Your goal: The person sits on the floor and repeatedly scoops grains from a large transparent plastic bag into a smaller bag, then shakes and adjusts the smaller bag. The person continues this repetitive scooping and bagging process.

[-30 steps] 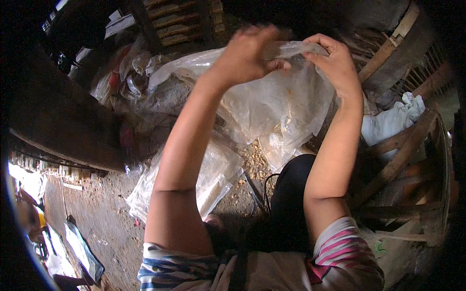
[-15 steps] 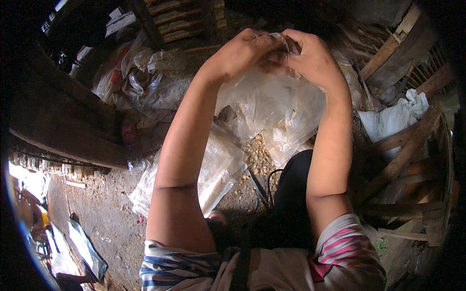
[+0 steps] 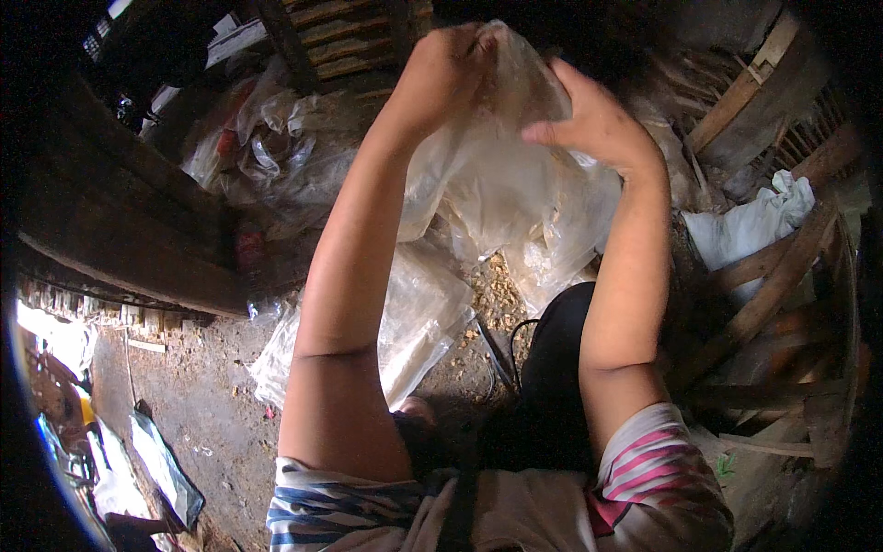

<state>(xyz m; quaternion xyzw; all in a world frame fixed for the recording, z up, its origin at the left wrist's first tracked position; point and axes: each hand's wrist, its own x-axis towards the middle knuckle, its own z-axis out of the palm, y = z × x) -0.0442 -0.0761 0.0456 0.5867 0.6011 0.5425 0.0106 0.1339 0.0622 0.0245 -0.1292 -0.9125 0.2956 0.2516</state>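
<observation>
My left hand [image 3: 445, 72] is raised at the top middle, its fingers closed on the top edge of a large clear, cloudy plastic sheet [image 3: 497, 184], which hangs down toward the floor. My right hand [image 3: 593, 120] is beside the sheet, a little lower and to the right, with thumb and fingers apart against the plastic, not closed on it. Below my left forearm lies a flattened pile of clear plastic sheets [image 3: 414, 322], beside scattered tan crumbs [image 3: 492, 294] on the dirty floor.
More crumpled plastic [image 3: 276, 147] lies at the back left, near a dark wooden panel [image 3: 110, 239]. A white sack [image 3: 736, 235] rests among wooden slats and beams [image 3: 754, 304] on the right. A pale blue flat scrap [image 3: 166, 465] lies on the floor at lower left.
My left hand has moved up and left, pulling the plastic's top edge higher. My right hand, earlier pinched on the sheet and close to the left, has opened its fingers.
</observation>
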